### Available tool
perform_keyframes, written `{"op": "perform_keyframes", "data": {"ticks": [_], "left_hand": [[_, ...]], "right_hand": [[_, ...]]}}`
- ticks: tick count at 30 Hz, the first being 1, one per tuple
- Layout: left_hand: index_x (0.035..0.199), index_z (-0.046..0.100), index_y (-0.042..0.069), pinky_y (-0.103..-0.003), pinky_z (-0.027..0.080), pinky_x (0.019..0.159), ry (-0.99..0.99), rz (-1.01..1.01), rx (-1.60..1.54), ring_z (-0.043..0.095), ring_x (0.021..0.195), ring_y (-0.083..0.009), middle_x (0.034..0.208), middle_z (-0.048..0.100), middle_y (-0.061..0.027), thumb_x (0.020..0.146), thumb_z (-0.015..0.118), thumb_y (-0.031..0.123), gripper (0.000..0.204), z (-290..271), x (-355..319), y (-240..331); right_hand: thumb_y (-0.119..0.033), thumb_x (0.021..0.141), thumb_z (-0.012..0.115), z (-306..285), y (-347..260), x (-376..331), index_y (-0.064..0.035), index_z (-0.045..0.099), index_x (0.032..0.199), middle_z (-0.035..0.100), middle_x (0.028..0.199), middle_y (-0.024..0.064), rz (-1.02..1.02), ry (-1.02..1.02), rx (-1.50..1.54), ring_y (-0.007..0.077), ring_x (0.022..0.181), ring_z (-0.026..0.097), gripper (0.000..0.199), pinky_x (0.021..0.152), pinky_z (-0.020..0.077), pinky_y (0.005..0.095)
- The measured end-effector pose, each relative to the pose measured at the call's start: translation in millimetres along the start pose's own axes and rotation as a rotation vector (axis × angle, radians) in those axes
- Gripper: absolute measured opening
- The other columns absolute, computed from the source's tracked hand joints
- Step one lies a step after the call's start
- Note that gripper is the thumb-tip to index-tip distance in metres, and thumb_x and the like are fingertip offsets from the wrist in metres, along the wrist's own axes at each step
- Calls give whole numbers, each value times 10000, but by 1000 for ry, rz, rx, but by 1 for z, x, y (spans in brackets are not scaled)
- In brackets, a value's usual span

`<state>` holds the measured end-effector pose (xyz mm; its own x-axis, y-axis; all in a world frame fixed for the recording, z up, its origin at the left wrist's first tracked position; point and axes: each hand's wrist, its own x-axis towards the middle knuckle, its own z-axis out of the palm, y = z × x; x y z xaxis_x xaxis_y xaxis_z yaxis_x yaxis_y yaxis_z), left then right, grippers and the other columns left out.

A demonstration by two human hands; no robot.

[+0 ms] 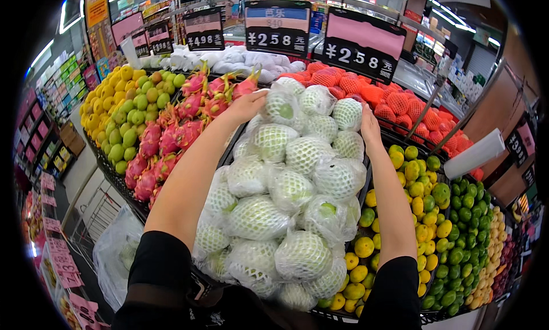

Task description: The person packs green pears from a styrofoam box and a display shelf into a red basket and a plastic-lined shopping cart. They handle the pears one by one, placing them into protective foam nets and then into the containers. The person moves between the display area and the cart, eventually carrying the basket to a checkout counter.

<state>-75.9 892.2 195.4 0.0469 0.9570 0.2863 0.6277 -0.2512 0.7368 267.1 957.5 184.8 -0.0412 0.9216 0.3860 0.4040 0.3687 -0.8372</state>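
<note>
At back left: left hand [249, 106] touches netted fruits [274, 142]; its grip I cannot tell.
At back right: right hand [369, 124] lies straight beside them, not closed.

A dragon fruit pile [151, 138] is heaped in a black-edged display. Immed. L of it, green round fruit [141, 103] is stacked, w/ yellow fruit [107, 92] piled beyond. Just behind it, white-wrapped produce [234, 60] is laid out, w/ price signs [277, 28] mounted above. Well R of it, red-netted fruit [397, 101], yellow-green citrus [413, 170] and dk green citrus [456, 255] are set out, plus a white roll [474, 153]. Nr its front L, a wire cart [106, 207] & clear plastic bag [117, 247] are seen.
</note>
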Motion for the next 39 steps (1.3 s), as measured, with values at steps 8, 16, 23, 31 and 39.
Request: {"op": "perform_keyframes", "data": {"ticks": [8, 16, 23, 31, 39], "left_hand": [[1329, 279, -12, -333, 256, 1025, 90, 70, -109, 296, 1276, -268, 1362, 327, -185, 882, 447, 412, 639, -30, -71, 53], [1260, 398, 25, -325, 323, 973, 460, 231, -117, 419, 1161, -201, 1257, 450, -91, 863, 519, 142, 431, -173, -299, -5], [980, 552, 42, -251, 423, 733, 1023, -695, -61, 565, 798, -137, 863, 592, -34, 842, 517, 164, 187, -249, -583, -198], [1021, 508, 92, -437, 392, 850, 653, -1355, 306, 434, 1070, -276, 1158, 447, -132, 668, 652, 146, 385, -70, -742, -332], [1336, 240, 226, -543, 249, 983, 293, -1392, -46, 189, 1269, -339, 1368, 212, -120, 584, 726, 193, 895, -98, -716, -342]], "right_hand": [[-494, 916, 279, -1, -20, 0, 3, 249, 1353, 256, 1415, 112, 67, -179, 42, 212, 1305, 233, 663, 1051, 174, 291], [-686, 797, 315, -49, -32, 7, -212, 196, 1391, 231, 1422, 98, 374, 104, -43, 310, 1268, 270, 769, 981, 238, 540], [-371, 947, 269, 31, -238, -91, -49, 396, 1266, 481, 1225, 114, -348, -168, 120, 194, 1070, 480, 471, 960, 334, 319], [-122, 751, 604, 421, -367, -408, -23, 524, 1048, 539, 986, 158, -935, -1554, -100, 306, 882, 545, 323, 766, 440, 335], [-142, 716, 580, 582, -159, -589, -57, 491, 1132, 487, 1103, 188, -490, -1563, -387, 337, 1031, 483, 434, 871, 406, 394]]}}
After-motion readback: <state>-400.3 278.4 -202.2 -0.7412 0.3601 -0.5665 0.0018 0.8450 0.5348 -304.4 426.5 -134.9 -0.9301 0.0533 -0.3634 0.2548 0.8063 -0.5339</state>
